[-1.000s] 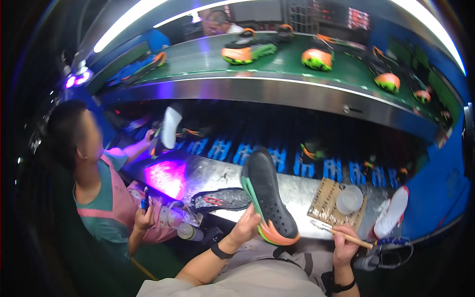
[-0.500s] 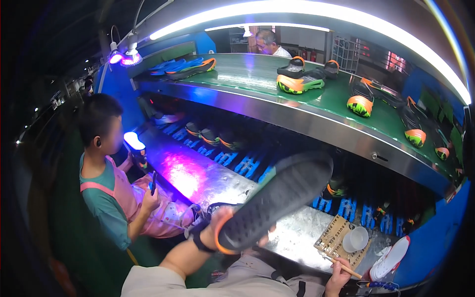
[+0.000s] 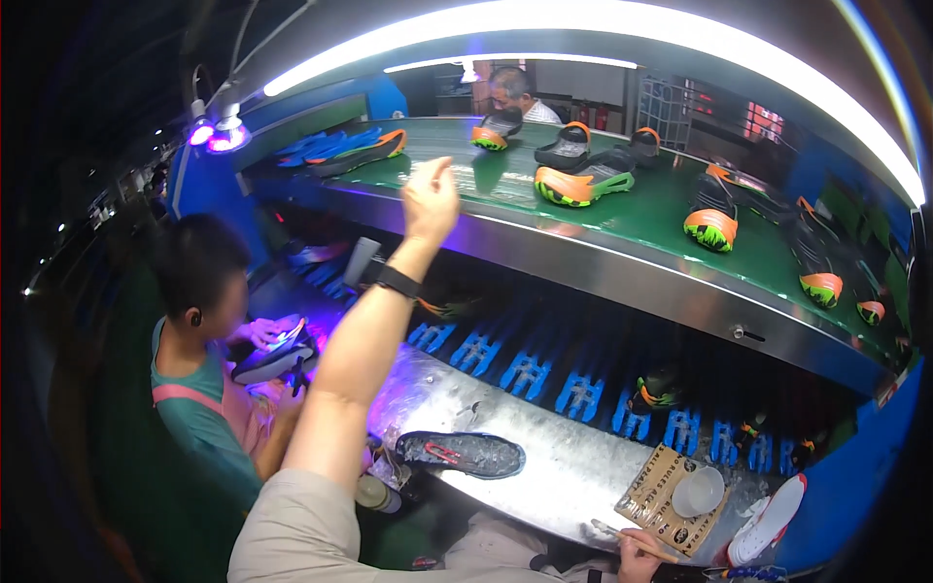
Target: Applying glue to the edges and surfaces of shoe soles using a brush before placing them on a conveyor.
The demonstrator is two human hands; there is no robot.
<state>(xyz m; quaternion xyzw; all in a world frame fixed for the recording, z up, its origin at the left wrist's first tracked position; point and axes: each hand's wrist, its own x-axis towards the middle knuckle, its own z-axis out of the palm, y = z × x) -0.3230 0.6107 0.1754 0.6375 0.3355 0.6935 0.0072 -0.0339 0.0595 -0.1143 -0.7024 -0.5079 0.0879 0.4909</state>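
Note:
My left arm reaches up to the raised green belt (image 3: 671, 209), and my left hand (image 3: 431, 201) hovers at its near edge with fingers loosely bent and nothing in them. Just beyond it on the belt stands a black shoe sole (image 3: 498, 126) with an orange and green end. Low at the right, my right hand (image 3: 639, 556) grips the wooden handle of a brush (image 3: 622, 534), its pale bristles over the metal bench (image 3: 554, 486). A dark shoe-shaped piece (image 3: 462, 454) with a red loop lies flat on the bench, left of the brush.
A white cup (image 3: 698, 493) stands on printed cardboard (image 3: 646, 481); a white-and-red shoe (image 3: 768, 520) leans beside it. Blue racks (image 3: 526, 374) line the lower level. More soles (image 3: 583, 185) sit on the belt. At left a co-worker (image 3: 209, 360) handles a shoe (image 3: 277, 355).
My left hand has swung up from the bench to the belt and let go of the shoe sole. The dark piece on the bench now shows. The co-worker's hands now hold a shoe under the purple light.

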